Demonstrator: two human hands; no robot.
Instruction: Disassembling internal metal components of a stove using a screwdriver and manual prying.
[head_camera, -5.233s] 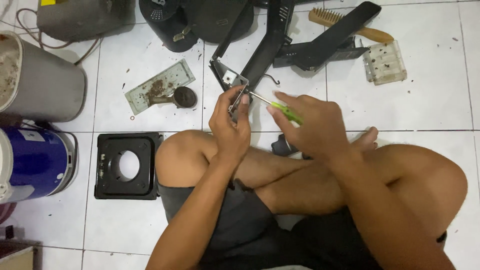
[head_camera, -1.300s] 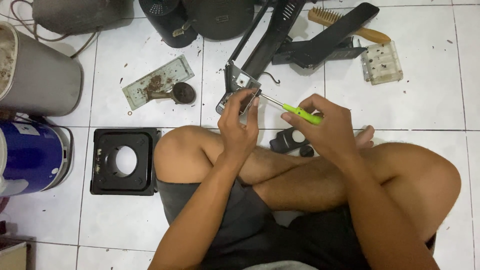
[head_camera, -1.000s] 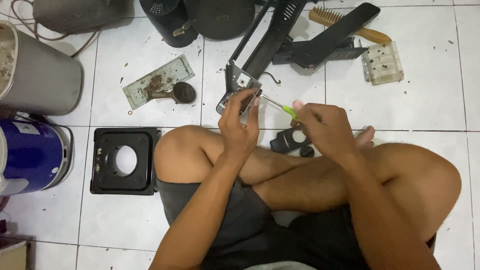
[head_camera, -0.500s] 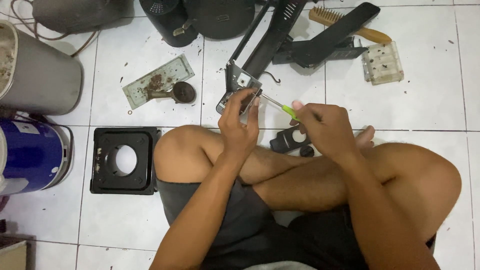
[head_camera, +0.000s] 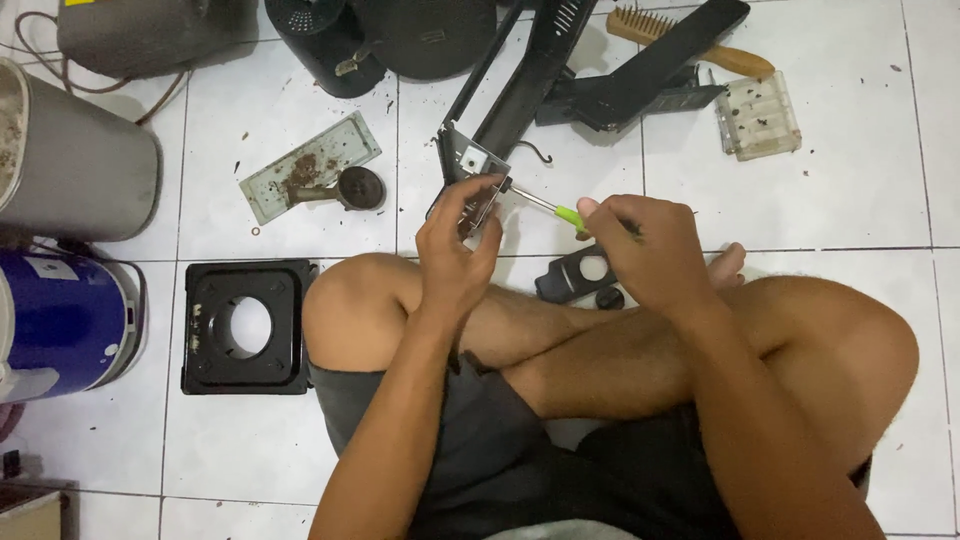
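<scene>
My left hand (head_camera: 455, 250) grips the metal end bracket (head_camera: 470, 165) of a long black frame part (head_camera: 530, 80) that lies across the white tiled floor. My right hand (head_camera: 645, 250) is closed around a green-handled screwdriver (head_camera: 568, 213). Its thin shaft points left, and the tip meets the bracket just above my left fingers. Both hands sit over my crossed legs. A small black piece with a round hole (head_camera: 578, 272) rests on the floor under my right hand.
A black square plate with a round opening (head_camera: 240, 328) lies left of my knee. A grey cylinder (head_camera: 70, 165) and a blue canister (head_camera: 55, 320) stand at far left. A dirty metal strip (head_camera: 305, 180), a wooden brush (head_camera: 690, 45) and a clear plastic tray (head_camera: 760, 115) lie beyond.
My right hand has slid closer along the screwdriver, covering most of the green handle. The left hand and bracket have stayed in place.
</scene>
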